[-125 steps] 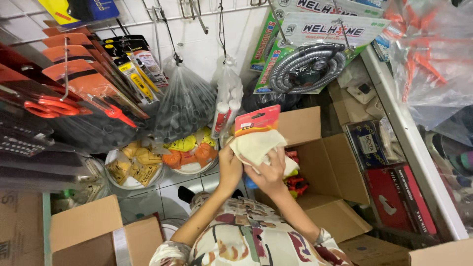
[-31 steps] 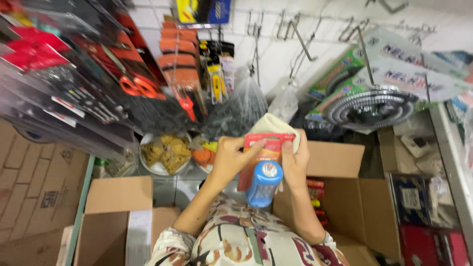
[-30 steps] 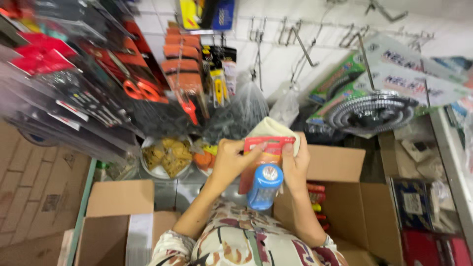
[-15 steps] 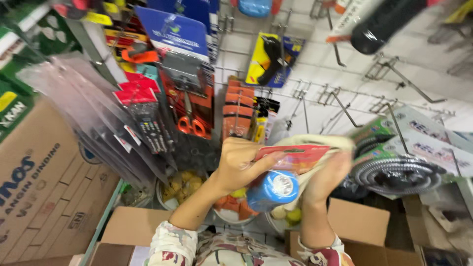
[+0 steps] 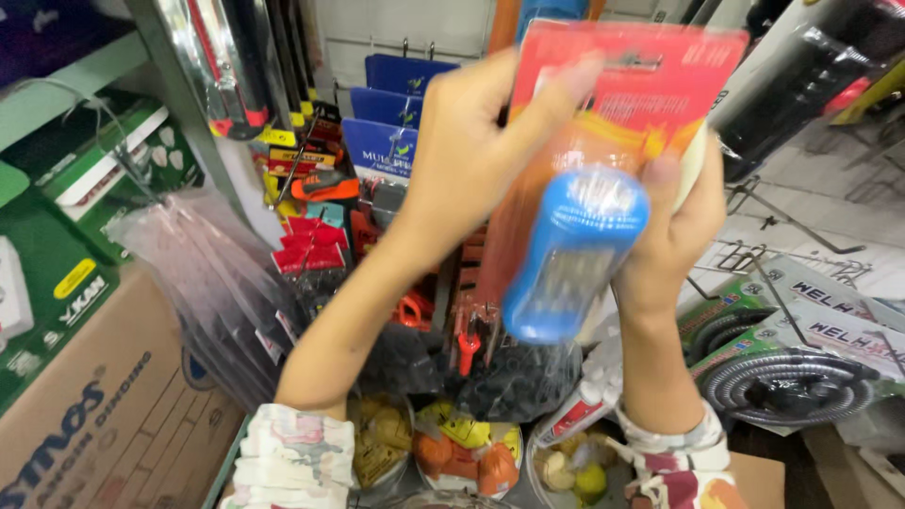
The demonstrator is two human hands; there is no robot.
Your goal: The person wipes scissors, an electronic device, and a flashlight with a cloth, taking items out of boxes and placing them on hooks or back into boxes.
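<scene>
Both my hands hold up a red carded blister pack (image 5: 627, 94) with a blue cylindrical item (image 5: 573, 254) under its clear bubble. My left hand (image 5: 471, 141) grips the pack's left edge, fingers reaching across the top of the card. My right hand (image 5: 681, 221) holds the right edge lower down, the thumb against the blue item. The pack is raised high, close to the camera, in front of a wall of hanging tools. It is blurred.
Carded tools (image 5: 311, 245) and clear plastic sleeves (image 5: 212, 283) hang on the wall rack at left. Cardboard boxes (image 5: 85, 415) stand at lower left. Bowls of small items (image 5: 462, 452) lie below. A coiled metal hose (image 5: 792, 382) in green packaging hangs at right.
My hands have lifted the blister pack from chest height up toward the top of the rack, and the view has tilted up and leftward with it.
</scene>
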